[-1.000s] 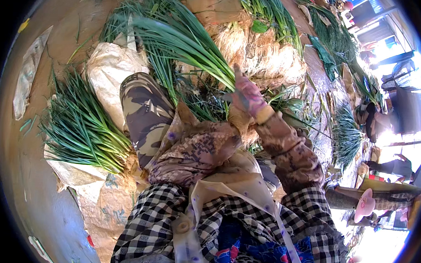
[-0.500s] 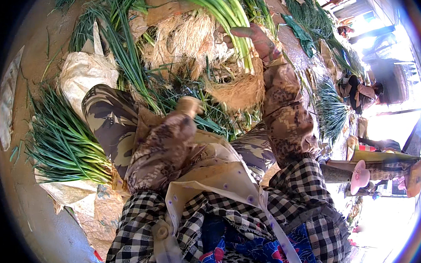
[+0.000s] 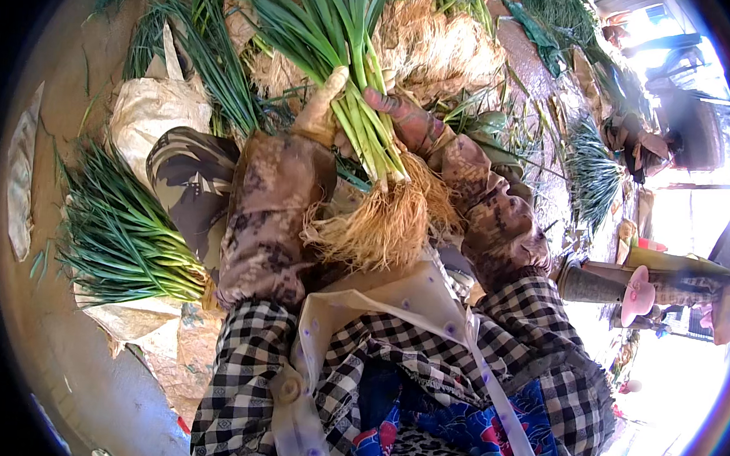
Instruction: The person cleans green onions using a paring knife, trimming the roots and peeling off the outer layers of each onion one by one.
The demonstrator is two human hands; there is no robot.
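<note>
A bunch of green onions is held upright before my lap, dark green leaves pointing away and stringy tan roots hanging toward me. From the left side my left hand, pale yellowish as if gloved, closes on the stalks, its thumb lying across them. My right hand, smeared with dirt, grips the same bunch from the right. The fingertips of both hands are partly hidden behind the stalks. Camouflage sleeves cover both forearms. Just beyond lies a heap of onions with thick pale roots.
A tied bundle of green onions lies left of my camouflage-clad knee, near a whitish sack. More onion leaves spread at the far left. At right stand another onion pile, a pink hat and people farther off.
My right hand has brought the onions nearer to my lap. My left hand, blurred and apart from them earlier, has risen and now grips the bunch too.
</note>
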